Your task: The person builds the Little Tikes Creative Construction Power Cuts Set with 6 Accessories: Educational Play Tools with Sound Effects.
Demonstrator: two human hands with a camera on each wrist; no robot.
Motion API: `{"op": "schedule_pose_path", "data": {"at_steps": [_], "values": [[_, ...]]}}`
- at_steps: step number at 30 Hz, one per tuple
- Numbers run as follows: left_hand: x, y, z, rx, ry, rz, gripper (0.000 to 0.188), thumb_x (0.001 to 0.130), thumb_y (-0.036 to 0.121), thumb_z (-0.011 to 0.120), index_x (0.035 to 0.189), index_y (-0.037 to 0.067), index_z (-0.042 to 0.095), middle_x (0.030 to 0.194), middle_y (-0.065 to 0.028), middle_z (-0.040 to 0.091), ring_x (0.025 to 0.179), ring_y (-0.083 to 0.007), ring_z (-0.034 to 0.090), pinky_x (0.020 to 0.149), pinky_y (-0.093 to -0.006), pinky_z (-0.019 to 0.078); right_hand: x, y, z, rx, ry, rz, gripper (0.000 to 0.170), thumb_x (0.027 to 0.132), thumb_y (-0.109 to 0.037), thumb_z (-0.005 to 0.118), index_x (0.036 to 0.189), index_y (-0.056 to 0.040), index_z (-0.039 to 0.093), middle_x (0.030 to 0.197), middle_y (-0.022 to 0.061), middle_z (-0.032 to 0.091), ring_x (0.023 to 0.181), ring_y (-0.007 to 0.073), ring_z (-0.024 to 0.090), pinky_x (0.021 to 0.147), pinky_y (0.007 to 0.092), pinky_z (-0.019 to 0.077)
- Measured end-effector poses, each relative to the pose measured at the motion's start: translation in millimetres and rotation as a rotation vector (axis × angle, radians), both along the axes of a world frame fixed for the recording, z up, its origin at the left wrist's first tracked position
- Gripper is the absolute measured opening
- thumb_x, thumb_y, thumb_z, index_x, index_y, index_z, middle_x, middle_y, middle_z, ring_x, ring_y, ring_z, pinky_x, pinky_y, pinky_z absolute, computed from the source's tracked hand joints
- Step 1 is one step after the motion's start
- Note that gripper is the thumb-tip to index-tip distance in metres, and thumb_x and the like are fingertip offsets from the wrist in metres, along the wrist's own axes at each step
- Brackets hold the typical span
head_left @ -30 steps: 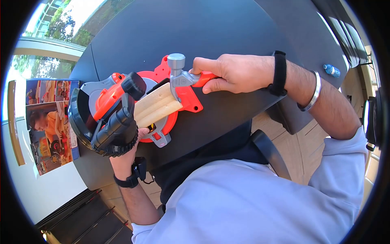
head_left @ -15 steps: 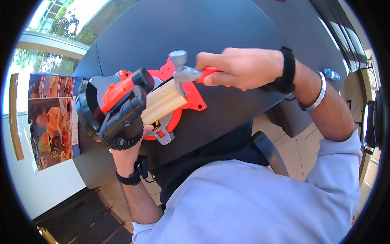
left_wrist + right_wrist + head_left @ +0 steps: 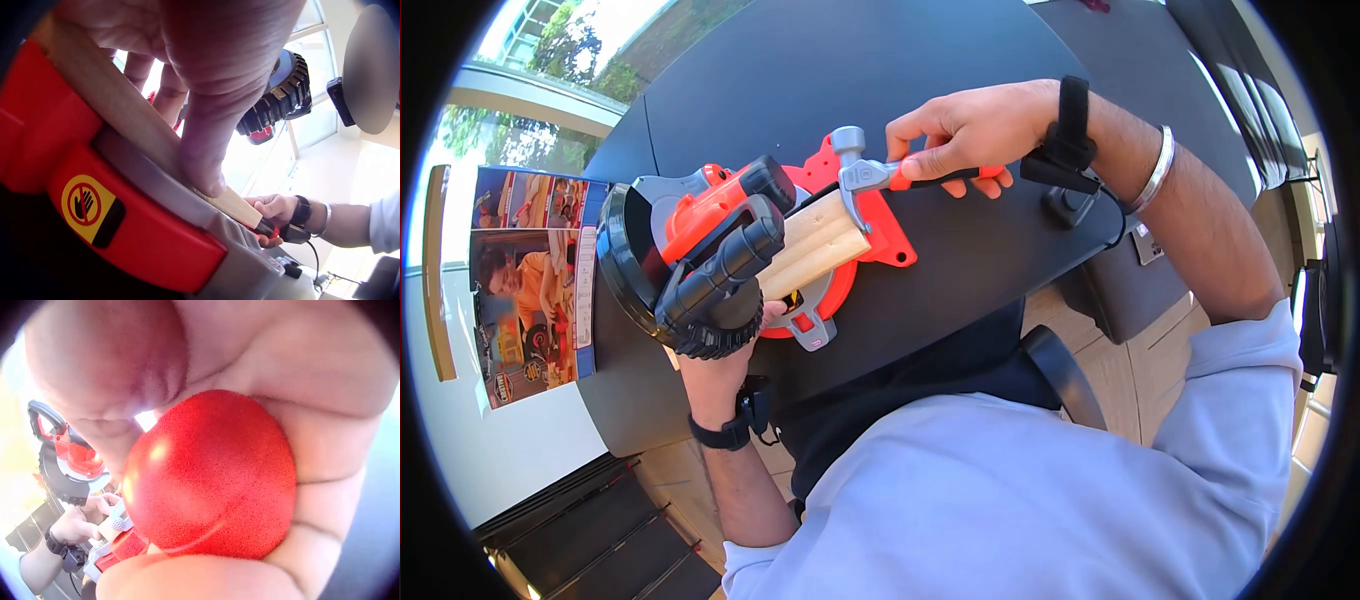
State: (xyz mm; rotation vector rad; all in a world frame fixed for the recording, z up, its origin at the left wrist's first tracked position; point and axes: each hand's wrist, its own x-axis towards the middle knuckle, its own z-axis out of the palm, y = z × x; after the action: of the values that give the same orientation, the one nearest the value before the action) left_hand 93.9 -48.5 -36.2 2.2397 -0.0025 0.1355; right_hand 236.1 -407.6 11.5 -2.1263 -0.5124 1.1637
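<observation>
In the head view, my right hand [image 3: 980,130] grips the red-and-black handle of a grey toy hammer [image 3: 865,177]. The hammer's claw end is against the near end of the pale wooden pieces [image 3: 815,240], which lie on a red and grey toy saw [image 3: 700,225]. My left hand [image 3: 718,378] is partly hidden beneath the saw's black handle. The left wrist view shows that left hand [image 3: 219,81] with its thumb pressed on a wooden piece [image 3: 119,94] and fingers beyond it. A rounded red handle end [image 3: 212,475] fills the right wrist view, with fingers around it.
The saw stands on a dark table [image 3: 880,80] near its front edge. A box with printed pictures [image 3: 535,290] is at the left by the window. Beyond the table's right side are a dark seat and a cable from the right wrist camera.
My right hand has risen slightly, and more of the hammer's handle shows beneath its fingers. The saw and wood sit a little farther right in the head view. My left hand stays by the wood.
</observation>
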Motion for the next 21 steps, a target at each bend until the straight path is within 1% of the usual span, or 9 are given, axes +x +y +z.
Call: {"op": "schedule_pose_path", "data": {"at_steps": [6,7,8,10,11,12,14,18,21], "values": [[-2.7,3.1,-2.0,0.002,0.07,0.036,0.055,0.074,0.023,0.106,0.119,0.007,0.077,0.108,-0.0029,0.078,0.096,-0.0156,0.071,0.083,-0.0374,0.0608,16.7,-0.2,1.8,0.007,-0.024,0.117,0.037,0.115,-0.042,0.06,0.134,-0.0107,0.064,0.081,0.0055,0.07,0.056,0.0145,0.068,0.052,0.0295,0.0539],[-2.7,3.7,-3.3,0.003,0.072,0.035,0.055,0.074,0.023,0.106,0.119,0.007,0.077,0.108,-0.0029,0.078,0.096,-0.0156,0.071,0.083,-0.0374,0.0608,21.3,0.5,3.8,-0.027,-0.043,0.156,0.044,0.112,-0.053,0.06,0.132,-0.0153,0.063,0.083,0.0065,0.07,0.062,0.0184,0.069,0.06,0.0341,0.0602],[-2.7,5.0,-4.6,0.038,0.046,0.027,0.056,0.074,0.024,0.106,0.119,0.007,0.077,0.108,-0.0029,0.078,0.096,-0.0156,0.071,0.083,-0.0373,0.0609,22.4,2.2,5.5,-0.026,-0.042,0.156,0.044,0.112,-0.053,0.06,0.132,-0.0153,0.063,0.083,0.0065,0.07,0.062,0.0184,0.069,0.06,0.0341,0.0602],[-2.7,5.6,-5.2,0.074,0.021,0.019,0.057,0.073,0.025,0.106,0.12,0.007,0.077,0.108,-0.0029,0.078,0.096,-0.0156,0.071,0.083,-0.0372,0.0609,25.5,8.0,13.5,-0.109,-0.106,0.176,0.038,0.114,-0.041,0.06,0.135,-0.0091,0.063,0.083,0.0075,0.072,0.056,0.0153,0.068,0.052,0.0306,0.0559],[-2.6,5.1,-4.9,0.065,0.024,0.021,0.057,0.074,0.025,0.106,0.119,0.007,0.077,0.107,-0.0027,0.078,0.096,-0.0156,0.071,0.083,-0.0371,0.0609,27.2,13.8,25.6,-0.155,-0.045,0.166,0.032,0.111,-0.029,0.065,0.134,-0.006,0.063,0.086,0.0118,0.075,0.065,0.0238,0.072,0.06,0.0364,0.0583],[-2.6,4.7,-4.6,0.055,0.027,0.024,0.056,0.074,0.026,0.106,0.118,0.007,0.077,0.107,-0.0024,0.078,0.095,-0.0156,0.071,0.082,-0.037,0.0609,34.8,13.2,21.3,-0.156,-0.044,0.168,0.032,0.111,-0.029,0.065,0.134,-0.006,0.063,0.086,0.0118,0.075,0.065,0.0238,0.072,0.06,0.0364,0.0583],[-2.8,4.3,-3.5,0.051,0.038,0.021,0.054,0.075,0.025,0.105,0.117,0.007,0.078,0.106,-0.0023,0.078,0.094,-0.0155,0.071,0.082,-0.0368,0.0608,53.8,12.8,13.0,-0.106,0.114,0.325,0.048,0.109,-0.051,0.066,0.138,-0.012,0.068,0.091,0.007,0.069,0.079,0.0198,0.069,0.069,0.0372,0.0593],[-1.8,0.1,2.7,0.001,0.098,0.028,0.047,0.078,0.022,0.104,0.114,0.006,0.078,0.102,-0.0022,0.079,0.091,-0.0152,0.071,0.08,-0.0359,0.0603,59.7,24.2,32.1,-0.148,-0.015,0.525,0.043,0.112,-0.046,0.063,0.137,-0.0119,0.068,0.089,0.005,0.066,0.081,0.0165,0.069,0.065,0.0355,0.056],[-1.7,-0.7,0.9,-0.027,0.047,0.004,0.045,0.078,0.019,0.103,0.113,0.005,0.078,0.101,-0.0023,0.078,0.089,-0.0149,0.07,0.079,-0.0353,0.0599,57.7,26.0,36.4,-0.17,-0.131,0.529,0.038,0.109,-0.038,0.066,0.131,-0.0073,0.071,0.094,0.01,0.072,0.086,0.0249,0.072,0.073,0.041,0.0568]]}}
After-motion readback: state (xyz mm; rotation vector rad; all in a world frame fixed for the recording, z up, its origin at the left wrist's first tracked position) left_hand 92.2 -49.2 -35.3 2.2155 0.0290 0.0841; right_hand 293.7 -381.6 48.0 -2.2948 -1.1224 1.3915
